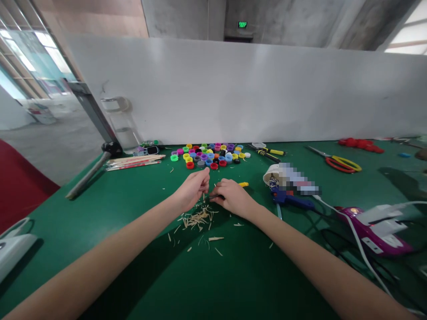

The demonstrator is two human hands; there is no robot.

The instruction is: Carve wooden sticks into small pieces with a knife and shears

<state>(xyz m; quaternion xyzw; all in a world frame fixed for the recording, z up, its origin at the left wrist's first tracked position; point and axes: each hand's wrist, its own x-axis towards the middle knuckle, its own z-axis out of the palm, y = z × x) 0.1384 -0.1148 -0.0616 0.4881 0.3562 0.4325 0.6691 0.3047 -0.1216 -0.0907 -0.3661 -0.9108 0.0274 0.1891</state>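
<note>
My left hand [194,189] is closed in a pinch on a thin wooden stick [203,196], whose lower end points down at the table. Just to its right, my right hand [233,197] is wrapped round a knife; its dark blade [216,196] reaches toward the stick. A yellow piece [244,184] shows behind the right hand, perhaps the knife's handle end. Below both hands lies a pile of pale wood shavings [197,218], with a larger sliver [216,238] nearer me. Most of the stick and the knife is hidden by my fingers.
Many coloured bottle caps [210,155] lie behind my hands on the green table [140,249]. Wooden sticks [136,162] are at the left. To the right are pliers [268,154], scissors [343,163], a blue glue gun [293,199] and a purple power strip [373,235] with cables.
</note>
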